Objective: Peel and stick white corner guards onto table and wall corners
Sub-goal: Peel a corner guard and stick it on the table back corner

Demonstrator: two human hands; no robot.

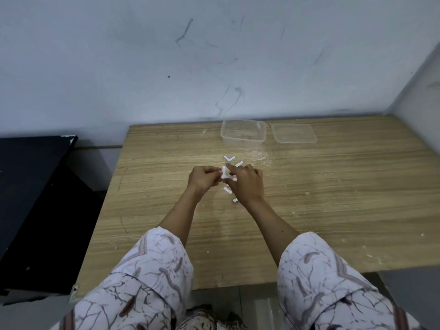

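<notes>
Corner guard [225, 175] pinched between left hand [203, 178] and right hand [245, 182], table [333, 186] centre. Peel step under way. Spare guards [229, 158] at 12 o'clock. Next: strip backing, carry to corner.

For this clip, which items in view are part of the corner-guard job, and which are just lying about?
Part of the job:
- white corner guard, pinched between left hand and right hand
- loose corner guards on the table, e.g.

Lying about:
- clear plastic container, open
- its lid, beside it
- black board, left of table
</notes>
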